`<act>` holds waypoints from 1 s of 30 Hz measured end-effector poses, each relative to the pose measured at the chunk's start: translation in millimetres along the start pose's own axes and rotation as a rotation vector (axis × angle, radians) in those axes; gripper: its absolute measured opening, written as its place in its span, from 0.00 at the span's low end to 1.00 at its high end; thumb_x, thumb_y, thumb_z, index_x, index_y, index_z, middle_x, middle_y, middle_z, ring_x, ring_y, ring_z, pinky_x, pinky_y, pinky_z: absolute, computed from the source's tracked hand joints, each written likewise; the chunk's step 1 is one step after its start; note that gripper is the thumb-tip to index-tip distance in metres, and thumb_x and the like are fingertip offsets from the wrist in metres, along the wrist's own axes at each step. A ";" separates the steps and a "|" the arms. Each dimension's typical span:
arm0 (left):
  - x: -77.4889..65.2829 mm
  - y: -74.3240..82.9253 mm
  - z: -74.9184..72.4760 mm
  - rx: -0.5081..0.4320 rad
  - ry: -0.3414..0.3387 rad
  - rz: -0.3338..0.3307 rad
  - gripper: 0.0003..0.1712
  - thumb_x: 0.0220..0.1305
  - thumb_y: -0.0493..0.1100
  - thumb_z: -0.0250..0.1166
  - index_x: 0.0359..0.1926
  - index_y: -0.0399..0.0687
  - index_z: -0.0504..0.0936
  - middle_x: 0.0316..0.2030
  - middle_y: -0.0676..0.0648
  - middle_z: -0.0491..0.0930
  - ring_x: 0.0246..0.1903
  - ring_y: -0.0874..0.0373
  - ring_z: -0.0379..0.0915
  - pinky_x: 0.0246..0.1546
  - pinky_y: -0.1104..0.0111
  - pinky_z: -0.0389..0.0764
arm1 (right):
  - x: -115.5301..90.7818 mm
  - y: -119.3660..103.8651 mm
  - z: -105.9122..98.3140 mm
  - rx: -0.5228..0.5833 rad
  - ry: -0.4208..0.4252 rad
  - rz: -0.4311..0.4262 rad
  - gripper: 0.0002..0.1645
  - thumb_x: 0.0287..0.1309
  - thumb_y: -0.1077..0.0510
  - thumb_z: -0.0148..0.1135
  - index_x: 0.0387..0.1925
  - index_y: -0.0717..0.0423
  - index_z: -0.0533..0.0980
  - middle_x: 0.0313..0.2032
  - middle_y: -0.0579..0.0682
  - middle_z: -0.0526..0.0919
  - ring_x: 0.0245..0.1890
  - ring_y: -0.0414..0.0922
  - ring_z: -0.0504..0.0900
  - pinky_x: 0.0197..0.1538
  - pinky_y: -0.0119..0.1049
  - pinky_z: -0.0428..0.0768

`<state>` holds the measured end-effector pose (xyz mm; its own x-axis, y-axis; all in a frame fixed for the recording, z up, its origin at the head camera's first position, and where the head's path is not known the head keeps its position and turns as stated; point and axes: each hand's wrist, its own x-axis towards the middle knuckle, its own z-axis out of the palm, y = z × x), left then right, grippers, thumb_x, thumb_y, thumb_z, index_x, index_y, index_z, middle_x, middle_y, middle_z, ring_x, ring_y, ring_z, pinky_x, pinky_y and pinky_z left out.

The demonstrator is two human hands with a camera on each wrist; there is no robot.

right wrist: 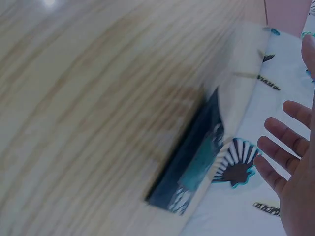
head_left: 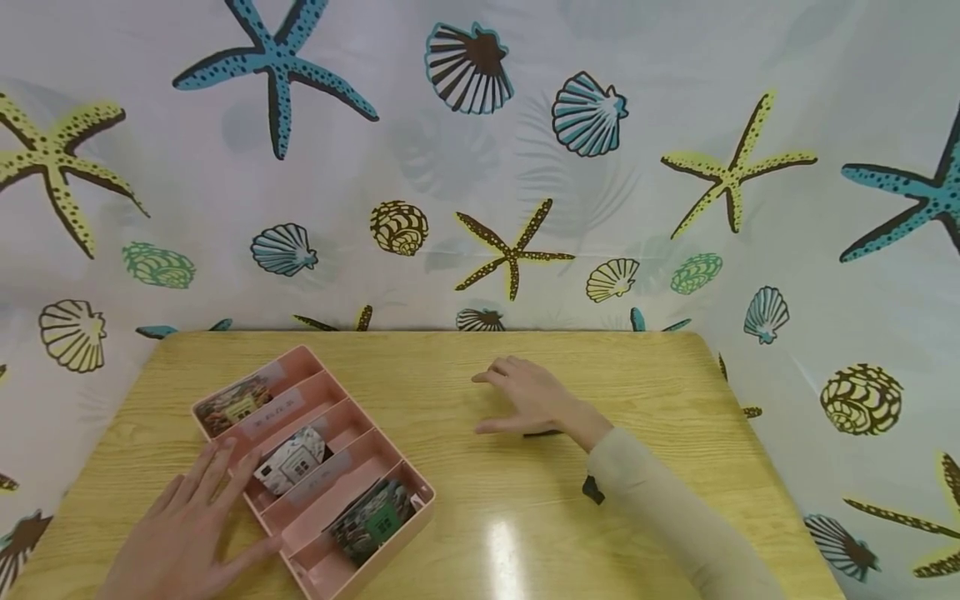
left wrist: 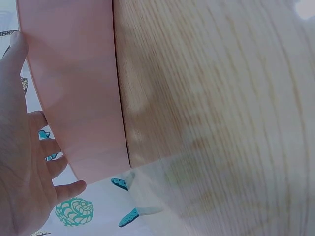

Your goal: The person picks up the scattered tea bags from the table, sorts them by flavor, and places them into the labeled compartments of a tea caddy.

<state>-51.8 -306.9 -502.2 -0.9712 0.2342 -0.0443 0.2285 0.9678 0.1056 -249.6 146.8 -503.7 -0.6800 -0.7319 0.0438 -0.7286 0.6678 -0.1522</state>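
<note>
A pink divided box [head_left: 330, 500] lies slanted on the left of the table, its dividers bearing small pale labels. In it sit a brown-orange picture packet [head_left: 236, 407], a white-and-grey packet [head_left: 294, 460] and a dark packet with a green label [head_left: 371, 518]. My left hand [head_left: 183, 521] rests on the box's left edge, fingers extended over the rim; the left wrist view shows the box's pink side wall [left wrist: 74, 93]. My right hand [head_left: 525, 400], fingers spread, is over the table's middle. Beside it, a dark packet with a teal label [right wrist: 189, 157] is on the wood, mostly hidden in the head view.
The wooden table [head_left: 465, 475] ends at the back against a white curtain [head_left: 337, 167] printed with starfish and shells, which also hangs along both sides. A small black piece [head_left: 592, 490] shows at the right sleeve. Light glares off the table's front.
</note>
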 end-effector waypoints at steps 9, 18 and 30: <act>-1.6 1.3 -0.6 -0.010 -0.018 -0.007 0.65 0.64 0.80 0.59 0.86 0.49 0.46 0.82 0.27 0.51 0.81 0.26 0.44 0.74 0.26 0.58 | -17.9 30.6 16.2 -0.049 -0.071 0.101 0.53 0.60 0.18 0.60 0.76 0.43 0.69 0.61 0.50 0.81 0.58 0.50 0.81 0.63 0.49 0.83; -1.8 2.1 -1.6 -0.001 -0.004 -0.006 0.65 0.63 0.80 0.60 0.86 0.49 0.47 0.82 0.28 0.52 0.80 0.27 0.48 0.74 0.27 0.59 | -33.0 49.4 20.5 -0.044 -0.104 0.139 0.52 0.61 0.18 0.58 0.75 0.42 0.70 0.62 0.53 0.79 0.60 0.54 0.80 0.64 0.54 0.81; -1.5 2.0 -1.4 -0.011 -0.009 -0.019 0.65 0.63 0.81 0.59 0.85 0.47 0.50 0.82 0.28 0.52 0.81 0.27 0.47 0.74 0.26 0.58 | -47.4 58.7 19.1 -0.044 -0.123 0.169 0.48 0.63 0.22 0.61 0.75 0.43 0.71 0.56 0.53 0.78 0.46 0.47 0.77 0.46 0.43 0.78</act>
<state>-50.0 -305.4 -500.5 -0.9747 0.2164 -0.0557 0.2090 0.9711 0.1153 -258.5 218.1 -533.6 -0.7798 -0.6179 -0.1003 -0.6094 0.7860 -0.1042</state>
